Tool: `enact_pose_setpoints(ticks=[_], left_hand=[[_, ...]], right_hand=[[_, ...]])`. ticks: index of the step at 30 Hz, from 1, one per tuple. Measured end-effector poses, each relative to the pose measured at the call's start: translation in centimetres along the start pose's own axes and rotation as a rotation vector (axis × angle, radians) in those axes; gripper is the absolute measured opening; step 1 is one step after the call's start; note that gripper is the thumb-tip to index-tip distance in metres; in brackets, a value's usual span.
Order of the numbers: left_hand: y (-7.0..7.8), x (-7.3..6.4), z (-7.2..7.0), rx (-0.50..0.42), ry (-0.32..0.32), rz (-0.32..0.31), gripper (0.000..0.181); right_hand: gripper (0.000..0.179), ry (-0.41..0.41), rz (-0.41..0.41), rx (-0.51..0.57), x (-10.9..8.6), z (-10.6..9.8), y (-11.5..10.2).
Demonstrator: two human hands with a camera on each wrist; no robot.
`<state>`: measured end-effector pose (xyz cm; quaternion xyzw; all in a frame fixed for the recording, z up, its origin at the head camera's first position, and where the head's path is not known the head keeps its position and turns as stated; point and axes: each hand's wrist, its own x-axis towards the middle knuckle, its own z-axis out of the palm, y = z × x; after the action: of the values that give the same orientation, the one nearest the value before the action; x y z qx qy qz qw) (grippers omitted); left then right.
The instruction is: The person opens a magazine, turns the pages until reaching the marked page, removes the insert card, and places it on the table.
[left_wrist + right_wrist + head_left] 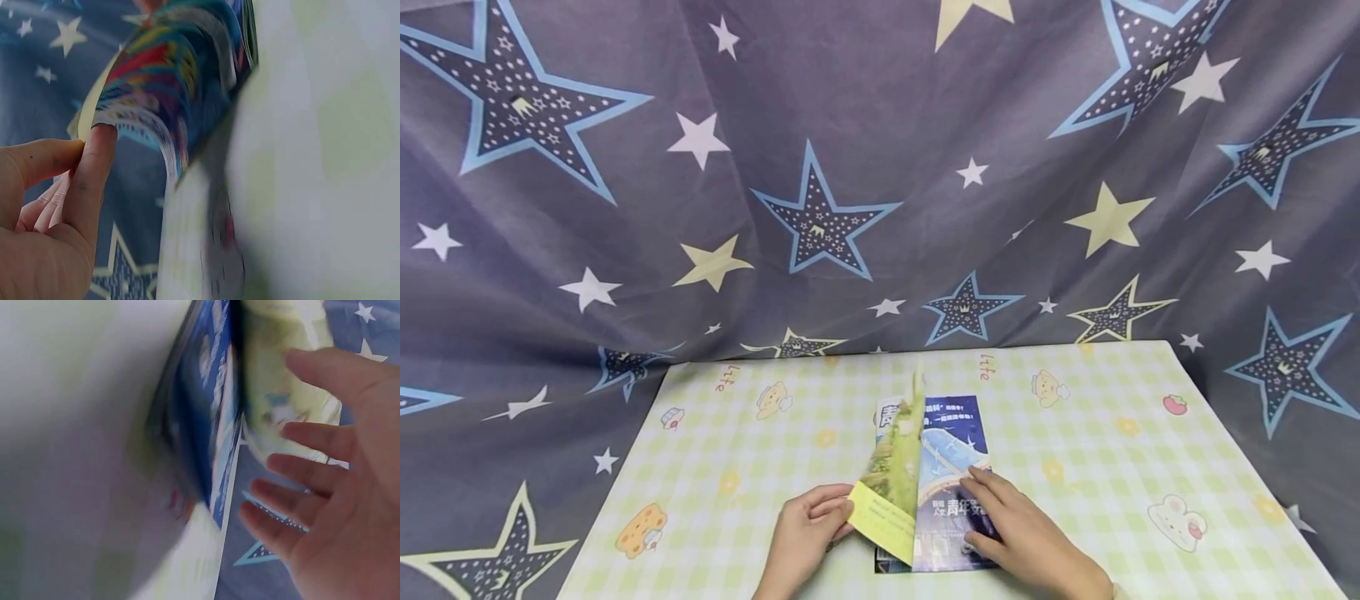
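A magazine (951,454) with a dark blue printed face lies on the table, one green page (895,458) with a yellow lower band raised upright near its middle. At the lower left corner, my left hand (808,529) pinches the lifted page between thumb and fingers. The left wrist view shows that pinch, with colourful, curving pages (162,81) beyond it. My right hand (1030,533) is over the right part of the blue face, fingers extended; whether the fingertips touch it I cannot tell. In the right wrist view its fingers (309,472) are spread and hold nothing.
The table (1075,508) carries a green-and-white checked cloth with printed cartoon figures. Behind it hangs a dark curtain (865,108) patterned with stars, which also runs down both sides. The table's back edge meets the curtain.
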<state>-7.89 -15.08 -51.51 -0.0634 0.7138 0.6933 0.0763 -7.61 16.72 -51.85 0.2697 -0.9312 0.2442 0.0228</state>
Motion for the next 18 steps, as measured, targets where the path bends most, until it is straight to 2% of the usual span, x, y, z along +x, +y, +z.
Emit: enact_pose_setpoints(ticks=[5,12,18], left_hand=[[-0.4,-0.9,-3.0,0.067,0.144,-0.079,0.033],[-1.5,-2.2,-7.0,0.126,0.347,-0.19,0.035],[-2.0,-3.3,-9.2,0.251,0.401,-0.241,0.037]], right_hand=[[0.073,-0.082,0.046,-0.021,-0.7,0.0,0.8],[0.089,-0.23,0.077,0.007,-1.2,-0.1,1.4],[0.093,-0.253,0.081,0.02,-1.3,0.0,1.5]])
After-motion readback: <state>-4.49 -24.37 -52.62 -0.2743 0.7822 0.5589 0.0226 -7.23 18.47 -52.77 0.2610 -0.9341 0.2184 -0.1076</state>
